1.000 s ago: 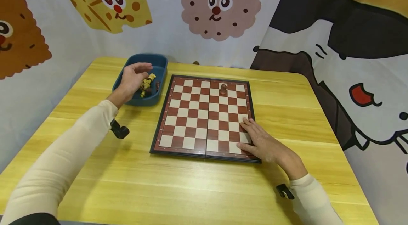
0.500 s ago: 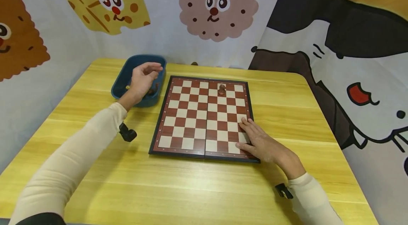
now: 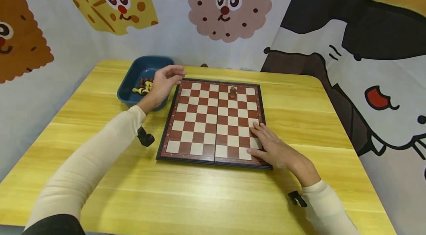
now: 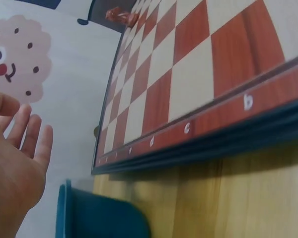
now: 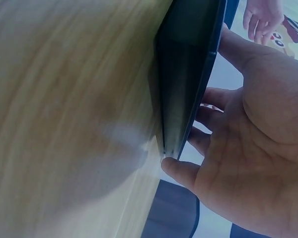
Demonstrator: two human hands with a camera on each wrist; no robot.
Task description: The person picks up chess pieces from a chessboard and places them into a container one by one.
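My left hand [image 3: 164, 84] hovers between the blue tub [image 3: 128, 96] and the back-left corner of the chessboard [image 3: 199, 127], fingers loosely bent. The left wrist view shows its fingers [image 4: 32, 136] spread a little, with nothing visible between them. On the board's near-right edge rests my right hand [image 3: 276, 150], fingers on the squares; in the right wrist view its thumb and fingers lie along the board's dark side [image 5: 181, 84]. A brown knight [image 3: 233, 93] stands near the far edge of the right half. Yellow chess pieces [image 3: 143, 90] and dark ones lie in the tub, partly hidden by my left wrist.
The yellow wooden table [image 3: 213, 198] carries the board and tub. A printed cloth [image 3: 173, 39] hangs close behind its back edge and along both sides. Black wrist mounts [image 3: 145, 137] stick out below both sleeves.
My left hand has moved right from over the tub toward the board's back-left corner, uncovering more pieces in the tub. The right hand, board and brown knight have stayed put.
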